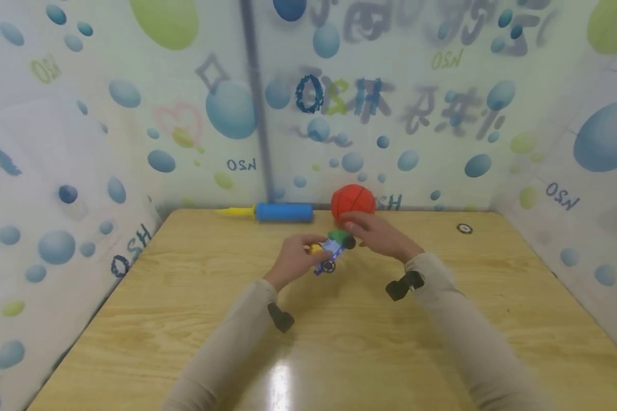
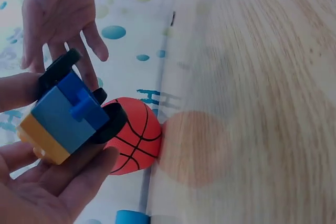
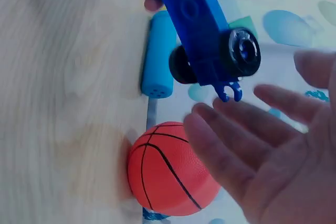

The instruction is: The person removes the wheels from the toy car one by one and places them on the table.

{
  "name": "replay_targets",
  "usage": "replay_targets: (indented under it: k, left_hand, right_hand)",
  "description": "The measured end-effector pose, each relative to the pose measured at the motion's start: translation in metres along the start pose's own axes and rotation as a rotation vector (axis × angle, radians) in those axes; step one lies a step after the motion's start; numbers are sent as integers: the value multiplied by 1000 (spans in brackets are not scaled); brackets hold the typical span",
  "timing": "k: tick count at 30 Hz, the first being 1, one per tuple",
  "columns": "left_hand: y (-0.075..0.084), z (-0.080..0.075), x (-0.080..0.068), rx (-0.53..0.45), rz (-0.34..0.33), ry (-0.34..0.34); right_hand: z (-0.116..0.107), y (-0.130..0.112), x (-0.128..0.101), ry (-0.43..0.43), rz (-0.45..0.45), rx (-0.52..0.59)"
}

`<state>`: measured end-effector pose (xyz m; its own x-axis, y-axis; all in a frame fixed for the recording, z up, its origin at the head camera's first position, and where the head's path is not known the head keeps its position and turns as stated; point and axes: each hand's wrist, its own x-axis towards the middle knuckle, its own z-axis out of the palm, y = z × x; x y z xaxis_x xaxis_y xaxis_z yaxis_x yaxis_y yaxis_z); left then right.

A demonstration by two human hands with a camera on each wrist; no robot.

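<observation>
Above the table my left hand [image 1: 294, 260] grips a toy block car [image 1: 333, 246], its thumb on one side and fingers on the other. The car has a blue base [image 3: 191, 19], black wheels [image 3: 242, 51], light-blue and yellow blocks, and a green block [image 1: 337, 234] at the end towards my right hand. Two small blue hooks [image 3: 229, 91] stick out of that end. My right hand [image 1: 380, 234] hovers just beyond it, fingers [image 3: 252, 129] extended and apart, holding nothing; in the right wrist view a small gap seems to separate them from the hooks.
Behind the hands, a red toy basketball [image 1: 353, 200] sits by the back wall. To its left lies a blue and yellow hand pump [image 1: 285, 212]. A small black-and-white disc [image 1: 464, 228] lies at the back right. Patterned walls [image 1: 339, 142] enclose the wooden table [image 1: 339, 354].
</observation>
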<state>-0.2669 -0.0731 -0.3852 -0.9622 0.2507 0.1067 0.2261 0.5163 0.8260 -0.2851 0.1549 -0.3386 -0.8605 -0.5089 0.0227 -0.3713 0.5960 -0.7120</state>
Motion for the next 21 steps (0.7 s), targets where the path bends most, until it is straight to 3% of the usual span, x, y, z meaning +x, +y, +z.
replay_targets:
  k: [4,11,21]
  left_hand:
    - [-2,2,0,-109,-15,45]
    - [-5,8,-1,-259,33,36]
    - [-4,18,-6,-237,70,25]
  right_hand:
    - [9,3,-8,149,-9,112]
    - [30,16,-6,283,-71,228]
    - [47,20,3,375,-143,313]
